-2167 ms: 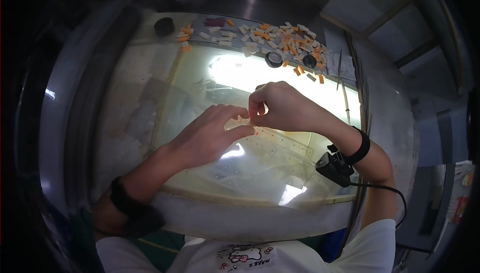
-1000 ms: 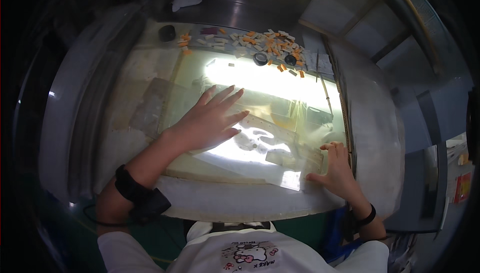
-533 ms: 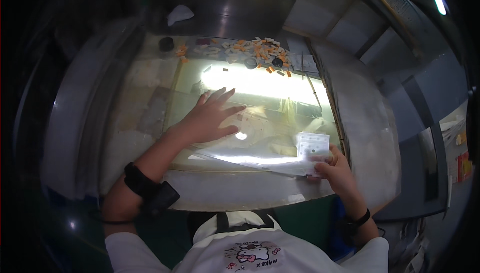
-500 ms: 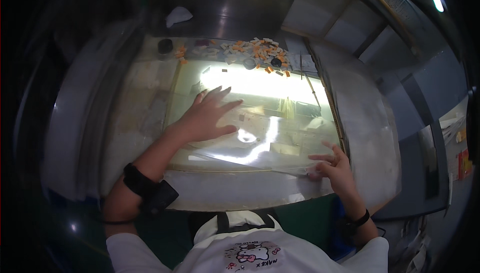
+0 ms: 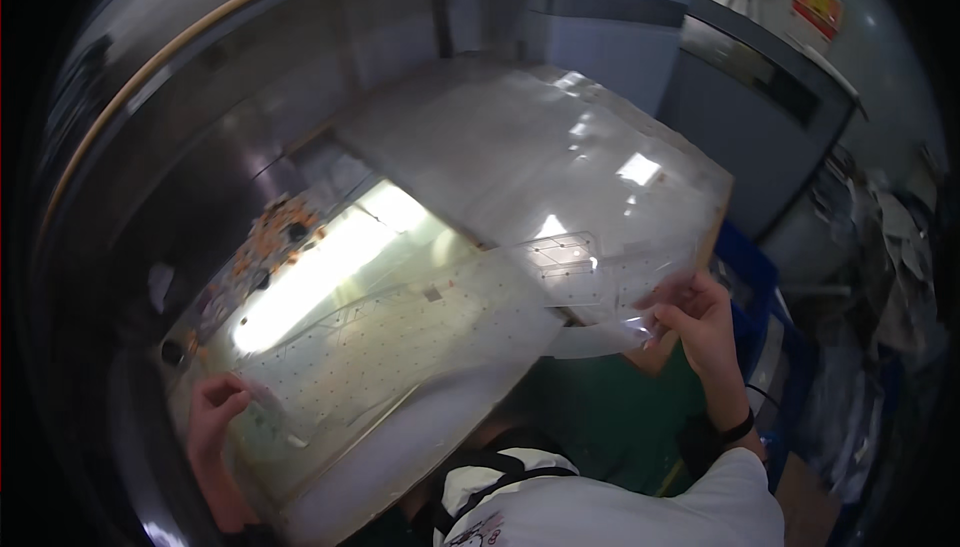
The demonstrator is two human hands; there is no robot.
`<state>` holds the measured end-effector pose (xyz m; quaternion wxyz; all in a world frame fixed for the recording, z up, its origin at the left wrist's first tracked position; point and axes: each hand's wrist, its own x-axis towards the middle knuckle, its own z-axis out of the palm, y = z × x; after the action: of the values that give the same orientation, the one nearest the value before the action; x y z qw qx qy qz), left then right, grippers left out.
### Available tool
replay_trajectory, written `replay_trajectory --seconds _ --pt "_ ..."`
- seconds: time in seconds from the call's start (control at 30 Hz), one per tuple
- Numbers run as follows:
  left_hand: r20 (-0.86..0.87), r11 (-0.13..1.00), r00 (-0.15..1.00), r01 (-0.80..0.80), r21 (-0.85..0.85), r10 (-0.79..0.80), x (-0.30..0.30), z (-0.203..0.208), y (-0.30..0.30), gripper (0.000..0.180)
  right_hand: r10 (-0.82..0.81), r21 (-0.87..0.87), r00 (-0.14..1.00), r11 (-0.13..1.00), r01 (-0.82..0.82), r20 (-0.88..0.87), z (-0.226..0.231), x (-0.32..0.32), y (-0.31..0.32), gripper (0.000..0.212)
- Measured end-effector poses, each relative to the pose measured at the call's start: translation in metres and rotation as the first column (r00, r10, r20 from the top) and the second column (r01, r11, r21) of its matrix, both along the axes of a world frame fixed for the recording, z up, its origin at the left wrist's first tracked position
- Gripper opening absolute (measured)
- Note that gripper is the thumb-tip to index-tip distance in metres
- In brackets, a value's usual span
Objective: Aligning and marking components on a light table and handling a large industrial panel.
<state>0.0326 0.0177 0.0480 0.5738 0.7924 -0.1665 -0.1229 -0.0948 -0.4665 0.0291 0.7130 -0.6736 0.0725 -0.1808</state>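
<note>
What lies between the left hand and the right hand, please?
In the head view, a clear dotted sheet spans from the left hand to the right hand.

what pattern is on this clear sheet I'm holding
The clear sheet has rows of dark dots, best in the head view.

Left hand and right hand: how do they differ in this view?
The left hand is nearest the lit panel; the right hand is nearest the grey worktop. The left hand sits lower in the picture than the right hand. Both pinch the clear dotted sheet, at opposite ends.
</note>
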Motion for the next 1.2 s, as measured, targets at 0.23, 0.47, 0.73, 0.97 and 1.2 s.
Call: replay_trajectory --seconds 0.23,0.47,0.73,0.97,1.2 --pt "-0.177 0.942 0.925 0.328 -0.067 -0.335 0.033 0.022 -0.171 0.013 -0.43 -0.127 0.902 0.896 0.425 -0.016 -0.016 -0.045 -0.119 0.022" --pt "-0.451 0.918 0.802 0.304 -0.253 -0.39 0.004 -0.02 -0.297 0.016 -0.636 -0.229 0.771 0.747 0.624 0.028 -0.027 0.018 -0.278 0.032" --pt "-0.639 0.924 0.673 0.204 -0.324 -0.372 -0.028 -0.052 -0.343 0.017 -0.569 -0.367 0.823 0.764 0.531 0.006 -0.066 0.08 -0.331 0.034" --pt "-0.579 0.945 0.747 0.24 -0.224 -0.327 -0.017 -0.062 -0.336 0.025 -0.752 -0.912 0.642 0.145 0.384 0.15 -0.078 0.106 -0.333 0.035" --pt "-0.264 0.993 0.964 0.002 -0.115 -0.033 0.02 -0.035 -0.241 0.031 -0.235 -0.79 0.755 -0.13 0.599 0.612 -0.049 0.118 -0.421 0.039"
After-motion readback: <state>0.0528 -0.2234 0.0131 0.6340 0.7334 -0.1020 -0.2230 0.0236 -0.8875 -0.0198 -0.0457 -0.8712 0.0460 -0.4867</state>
